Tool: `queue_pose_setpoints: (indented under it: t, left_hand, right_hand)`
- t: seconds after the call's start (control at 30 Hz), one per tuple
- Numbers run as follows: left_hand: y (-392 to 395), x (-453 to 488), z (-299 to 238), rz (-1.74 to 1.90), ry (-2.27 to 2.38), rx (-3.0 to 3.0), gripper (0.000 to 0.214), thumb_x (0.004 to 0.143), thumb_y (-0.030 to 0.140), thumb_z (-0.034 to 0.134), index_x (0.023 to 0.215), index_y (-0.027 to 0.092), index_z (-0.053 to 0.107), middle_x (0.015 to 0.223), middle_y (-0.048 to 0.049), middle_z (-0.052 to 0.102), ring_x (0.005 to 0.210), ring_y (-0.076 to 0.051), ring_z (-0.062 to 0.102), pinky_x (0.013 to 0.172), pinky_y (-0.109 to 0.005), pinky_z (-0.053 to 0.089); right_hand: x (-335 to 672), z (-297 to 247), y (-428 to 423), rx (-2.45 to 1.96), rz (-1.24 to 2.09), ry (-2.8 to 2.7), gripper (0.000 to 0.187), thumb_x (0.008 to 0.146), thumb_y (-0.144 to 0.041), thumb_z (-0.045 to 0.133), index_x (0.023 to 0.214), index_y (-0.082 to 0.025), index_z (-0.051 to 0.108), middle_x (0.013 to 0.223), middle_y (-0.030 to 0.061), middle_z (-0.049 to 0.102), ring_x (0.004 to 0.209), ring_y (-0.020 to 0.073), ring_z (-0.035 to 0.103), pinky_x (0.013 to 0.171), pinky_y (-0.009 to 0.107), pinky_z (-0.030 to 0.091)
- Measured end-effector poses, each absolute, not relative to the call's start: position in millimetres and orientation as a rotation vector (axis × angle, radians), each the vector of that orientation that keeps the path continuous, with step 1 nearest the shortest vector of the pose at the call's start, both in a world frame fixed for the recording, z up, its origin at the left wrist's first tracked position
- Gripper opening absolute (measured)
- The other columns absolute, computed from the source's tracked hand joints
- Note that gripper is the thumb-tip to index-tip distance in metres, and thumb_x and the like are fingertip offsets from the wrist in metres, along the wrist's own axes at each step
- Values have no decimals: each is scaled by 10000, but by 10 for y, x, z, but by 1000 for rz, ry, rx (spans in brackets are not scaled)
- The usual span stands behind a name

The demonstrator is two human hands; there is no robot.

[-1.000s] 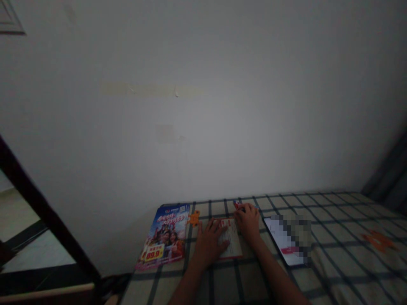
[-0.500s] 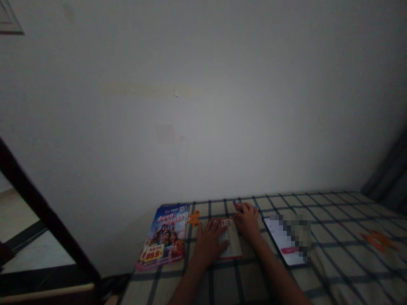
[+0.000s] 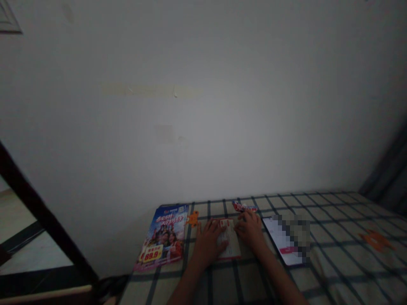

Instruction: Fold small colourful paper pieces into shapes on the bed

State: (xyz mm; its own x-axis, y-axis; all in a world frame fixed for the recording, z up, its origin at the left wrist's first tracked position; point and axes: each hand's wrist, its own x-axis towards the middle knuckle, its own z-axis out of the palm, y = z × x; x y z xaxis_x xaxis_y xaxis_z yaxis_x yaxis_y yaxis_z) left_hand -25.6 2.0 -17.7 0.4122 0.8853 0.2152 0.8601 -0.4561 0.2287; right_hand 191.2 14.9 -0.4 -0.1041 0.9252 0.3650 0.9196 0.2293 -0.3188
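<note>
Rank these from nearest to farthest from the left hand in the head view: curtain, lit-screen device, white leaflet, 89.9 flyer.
1. White leaflet: partly under the left hand.
2. 89.9 flyer: to its left.
3. Lit-screen device: to its right, beyond the right hand.
4. Curtain: at the far right edge.

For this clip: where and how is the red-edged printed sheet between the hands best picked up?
Probably by its near right corner, pinched between thumb and finger, with the right hand coming from the right. The red-edged printed sheet lies flat and looks thin, so an edge suits best; the left hand covers its left part, leaving that corner bare.
</note>
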Motion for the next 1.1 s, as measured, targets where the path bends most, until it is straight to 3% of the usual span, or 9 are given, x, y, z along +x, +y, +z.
queue_pose_setpoints:
  t: [0.4,0.83,1.1]
  left_hand:
    - [4,-227,-151,456,1633,2570,548,910,579,514,1442,508,402,1544,19,429,1457,-318,279,1160,-721,46]
    - [-8,-230,-149,419,1649,2586,561,920,601,477,1463,517,361,1567,22,402,1464,-313,277,1167,-707,68]
    - [-2,-236,-171,468,1656,2603,540,921,603,476,1447,531,377,1550,34,428,1454,-303,298,1165,-707,109]
  right_hand:
    - [1849,-15,238,-1759,12,-1978,129,863,-303,645,915,-323,761,1264,42,605,1347,308,356,1092,497,262]
    - [1902,-81,31,-1669,27,-2014,124,827,-239,646,779,-280,753,1142,52,651,1339,306,381,1092,466,285]
    - [1944,-76,-137,-1669,131,-2055,103,811,-257,666,817,-291,763,1132,43,658,1291,288,426,1071,437,307]
